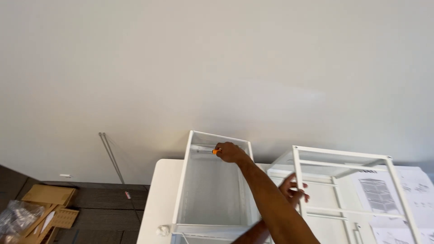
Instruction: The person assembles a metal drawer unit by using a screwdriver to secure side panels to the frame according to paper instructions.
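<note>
A white table (159, 190) fills the near middle of the view, set against a plain pale wall (217, 58) that takes up most of the upper frame. To the left the floor is dark carpet (95, 199), with flattened cardboard pieces (47, 203) and a crumpled clear plastic bag (11, 217) at the near left, and 2 thin metal rods (110, 156) leaning against the wall. On the table stands a white mesh drawer frame (212, 185), open toward the viewer, and to its right a second white metal frame (343, 180) with crossbars. Printed assembly sheets (398, 194) lie on the table at the far right, behind that frame. A small white crumpled bit (162, 230) sits near the table's near left edge, just beside the drawer frame. The right hand (230, 152) reaches up and in to the far upper rail of the mesh drawer frame, fingers curled together around a tool with an orange handle (216, 151), whose clear shaft points left along the rail. The left hand (294, 187) is lower and to the right, fingers partly spread and closing around a vertical bar of the second frame; it is somewhat blurred, so I cannot tell whether the grip is fully closed. The 2 hands are well apart.
</note>
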